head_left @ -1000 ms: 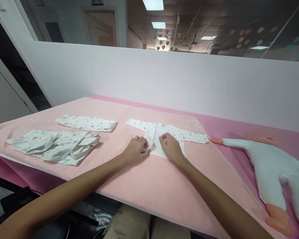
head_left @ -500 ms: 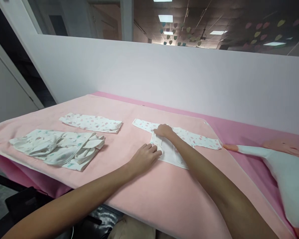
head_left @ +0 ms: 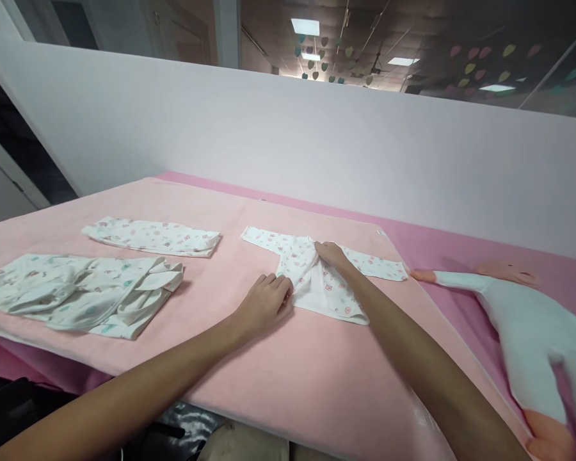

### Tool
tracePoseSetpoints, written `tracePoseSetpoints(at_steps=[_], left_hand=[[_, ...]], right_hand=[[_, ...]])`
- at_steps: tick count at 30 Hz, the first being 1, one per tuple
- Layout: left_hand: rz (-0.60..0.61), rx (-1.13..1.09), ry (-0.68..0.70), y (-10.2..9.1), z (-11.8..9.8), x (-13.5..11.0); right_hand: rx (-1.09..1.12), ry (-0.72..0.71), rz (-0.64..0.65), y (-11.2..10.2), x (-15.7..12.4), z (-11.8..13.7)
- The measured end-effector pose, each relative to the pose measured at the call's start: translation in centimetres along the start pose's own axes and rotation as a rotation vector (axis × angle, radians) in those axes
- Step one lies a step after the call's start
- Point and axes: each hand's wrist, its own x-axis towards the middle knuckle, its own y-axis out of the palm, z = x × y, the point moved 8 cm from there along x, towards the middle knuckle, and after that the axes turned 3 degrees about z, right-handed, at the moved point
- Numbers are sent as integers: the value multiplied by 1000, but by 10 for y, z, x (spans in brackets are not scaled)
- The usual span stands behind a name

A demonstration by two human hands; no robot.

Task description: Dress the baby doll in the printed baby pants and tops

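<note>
A small white baby shirt [head_left: 300, 266] with a pink print lies spread on the pink cloth, its sleeves stretched out to both sides. My left hand [head_left: 267, 298] is closed on the shirt's lower left edge, fingers curled together. At the neckline, my right hand [head_left: 333, 255] pinches the edge of a front panel. Between the hands, the plain white inner side of the fabric shows in the front opening. My right forearm covers part of the shirt's right side.
Folded printed baby trousers [head_left: 153, 237] and a larger folded green-printed baby garment [head_left: 81, 288] lie on the left of the pink cloth [head_left: 288, 378]. A doll [head_left: 513, 320] in white clothing lies on the right. Behind the table rises a white wall [head_left: 288, 141].
The printed right front panel now lies across the shirt, covering much of the plain white inside. My right hand has moved slightly toward the neckline's middle. The view has shifted right.
</note>
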Motion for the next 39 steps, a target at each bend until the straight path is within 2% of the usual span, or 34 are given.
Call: tracePoseSetpoints(at_steps=[3,7,10,13,16,19,22,24,27,29,31,35,39], left_hand=[[4,-134,-139,-6,12,0],[4,-357,-460,-16,50,-3],[12,-339,-666,-29,78,-13],[73,-227,-749,-43,93,-25],[106,-15,-691,-54,93,-34],[-6,173,-527,-60,80,-32],[-74,181,-308,-46,64,-22],[-9,145,-199,-25,57,-17],[158,156,-147,3,58,-18],[235,182,-144,12,59,-24],[270,211,-144,11,59,-31],[323,248,-113,0,54,-45],[362,244,-46,-17,47,-61]], right_hand=[[116,2,41,4,3,6],[268,-27,95,19,15,30],[356,-70,105,35,22,51],[397,-136,84,47,22,64],[375,-216,25,45,14,63],[284,-317,-63,36,-1,57],[182,-417,-97,39,-18,52],[43,-450,-70,52,-26,50],[-245,-432,-1,74,-28,46],[-352,-411,31,81,-27,44],[-382,-406,53,81,-25,44],[-378,-451,66,67,-35,49],[-328,-584,-60,26,-80,49]])
